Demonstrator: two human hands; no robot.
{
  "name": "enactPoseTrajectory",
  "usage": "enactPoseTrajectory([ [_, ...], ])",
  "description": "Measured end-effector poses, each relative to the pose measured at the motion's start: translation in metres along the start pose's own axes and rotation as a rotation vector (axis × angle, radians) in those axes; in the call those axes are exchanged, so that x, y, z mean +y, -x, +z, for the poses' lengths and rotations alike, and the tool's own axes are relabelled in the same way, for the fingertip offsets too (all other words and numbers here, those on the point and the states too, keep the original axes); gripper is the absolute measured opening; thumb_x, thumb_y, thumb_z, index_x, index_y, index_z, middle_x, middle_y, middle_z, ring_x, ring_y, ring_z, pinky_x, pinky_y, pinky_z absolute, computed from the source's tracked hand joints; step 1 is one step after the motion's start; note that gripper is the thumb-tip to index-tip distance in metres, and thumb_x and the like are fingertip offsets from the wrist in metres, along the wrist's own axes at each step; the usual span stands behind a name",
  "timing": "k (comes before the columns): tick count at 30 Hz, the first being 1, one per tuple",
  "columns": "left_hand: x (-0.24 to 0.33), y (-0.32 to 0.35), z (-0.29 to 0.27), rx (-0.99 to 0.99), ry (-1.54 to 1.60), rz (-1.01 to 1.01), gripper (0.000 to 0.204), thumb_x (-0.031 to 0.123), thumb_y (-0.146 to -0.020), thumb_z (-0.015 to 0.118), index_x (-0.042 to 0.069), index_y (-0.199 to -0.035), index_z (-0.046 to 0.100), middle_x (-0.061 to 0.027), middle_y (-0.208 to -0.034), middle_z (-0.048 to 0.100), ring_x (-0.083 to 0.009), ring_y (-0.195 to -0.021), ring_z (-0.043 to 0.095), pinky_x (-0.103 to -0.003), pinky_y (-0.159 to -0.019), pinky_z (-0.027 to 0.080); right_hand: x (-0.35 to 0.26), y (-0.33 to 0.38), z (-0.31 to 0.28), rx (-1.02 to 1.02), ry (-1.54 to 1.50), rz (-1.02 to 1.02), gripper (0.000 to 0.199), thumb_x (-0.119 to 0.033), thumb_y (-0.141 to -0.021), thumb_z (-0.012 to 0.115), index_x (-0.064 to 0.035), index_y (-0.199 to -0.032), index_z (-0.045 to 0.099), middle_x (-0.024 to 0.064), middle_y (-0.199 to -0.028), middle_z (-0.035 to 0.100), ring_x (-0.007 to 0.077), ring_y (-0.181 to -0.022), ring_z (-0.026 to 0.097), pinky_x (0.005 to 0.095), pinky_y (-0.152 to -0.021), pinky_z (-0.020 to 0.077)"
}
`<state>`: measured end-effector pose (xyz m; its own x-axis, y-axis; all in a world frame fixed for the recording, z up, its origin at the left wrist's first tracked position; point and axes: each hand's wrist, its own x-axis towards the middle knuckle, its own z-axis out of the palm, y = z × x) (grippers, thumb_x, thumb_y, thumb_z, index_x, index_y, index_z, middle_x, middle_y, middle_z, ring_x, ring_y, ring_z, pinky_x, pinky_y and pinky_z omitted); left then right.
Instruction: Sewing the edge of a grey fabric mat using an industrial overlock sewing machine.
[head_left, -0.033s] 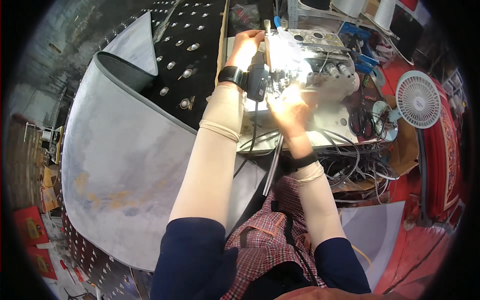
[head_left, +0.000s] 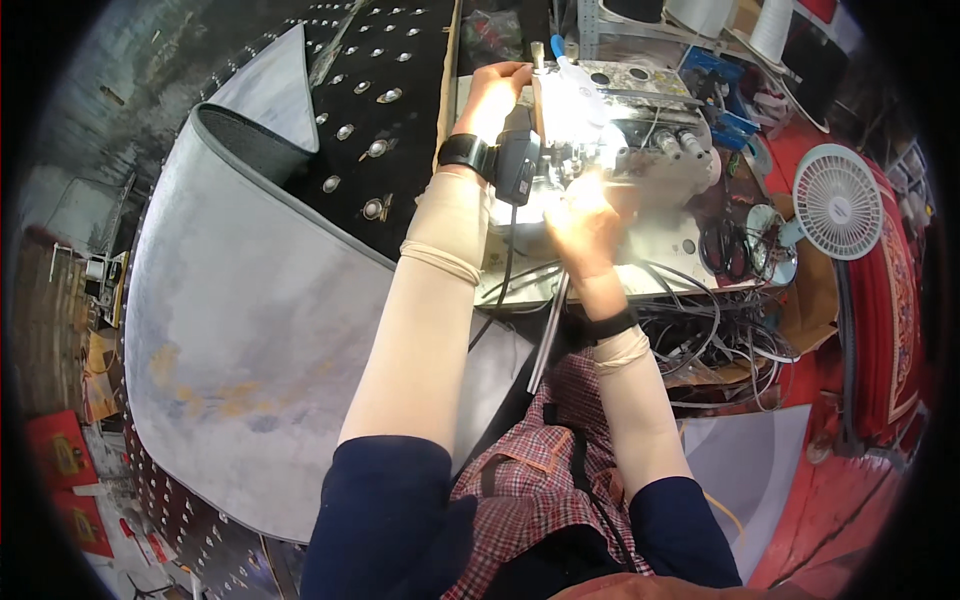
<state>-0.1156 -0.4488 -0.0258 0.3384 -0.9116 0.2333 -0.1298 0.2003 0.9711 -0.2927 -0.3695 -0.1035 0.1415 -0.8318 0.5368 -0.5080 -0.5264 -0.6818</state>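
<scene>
An industrial sewing machine (head_left: 655,170) with a pale head fills the upper middle, a strong glare washing out its needle area. My left hand (head_left: 492,100) reaches along the left side of the machine head, its fingers bent and close together near an upright metal knob (head_left: 538,55). Whatever those fingers hold is hidden. Just below the bright needle area, my right hand (head_left: 583,228) is closed, fingertips lost in the glare. What it grips cannot be made out. A black box-shaped device (head_left: 516,168) with a cable sits beside my left wrist.
A large grey sheet (head_left: 260,330) with a curled edge lies left, over a black ball-studded table (head_left: 385,130). Tangled cables (head_left: 690,340) hang below the machine's bed. A white fan (head_left: 838,200) stands right, and thread cones (head_left: 770,30) at the back right.
My right hand has shifted slightly to the right, its fingers drawn in a little more. My left hand stays where it was against the machine.
</scene>
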Motion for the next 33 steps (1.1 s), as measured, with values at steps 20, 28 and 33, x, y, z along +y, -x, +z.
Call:
enactPoseTrajectory([
  [20,-0.013,0.099,-0.03,-0.325,-0.708,0.276,0.016,0.014,-0.084,0.056,0.003,-0.073,0.05,-0.012,-0.074,0.054,-0.0264,-0.075,0.058,-0.036,-0.067,0.046,0.067,-0.169,-0.2,0.509,0.289,-0.191,0.033,-0.026,-0.095,0.043,-0.0013,-0.091,0.064,0.0142,-0.09,0.063,0.0269,-0.085,0.062,0.0367,-0.074,0.0457],
  [28,0.013,0.099,-0.02,-0.303,-0.693,0.099,0.019,0.019,-0.076,0.063,0.003,-0.07,0.057,-0.0078,-0.06,0.057,-0.0169,-0.061,0.058,-0.032,-0.059,0.047,0.076,-0.226,-0.167,0.212,-0.476,0.066,0.025,-0.018,-0.094,0.046,0.0018,-0.096,0.061,0.008,-0.08,0.065,0.0142,-0.068,0.066,0.0231,-0.057,0.0476],
  [33,0.013,0.101,-0.023,-0.273,-0.864,0.11,0.025,0.023,-0.074,0.065,0.002,-0.065,0.057,-0.0126,-0.06,0.055,-0.026,-0.059,0.056,-0.035,-0.058,0.045,0.09,-0.24,-0.141,0.097,0.028,-0.031,0.032,-0.027,-0.088,0.05,0.0014,-0.086,0.065,0.0209,-0.077,0.064,0.0318,-0.072,0.065,0.0395,-0.066,0.0488],
])
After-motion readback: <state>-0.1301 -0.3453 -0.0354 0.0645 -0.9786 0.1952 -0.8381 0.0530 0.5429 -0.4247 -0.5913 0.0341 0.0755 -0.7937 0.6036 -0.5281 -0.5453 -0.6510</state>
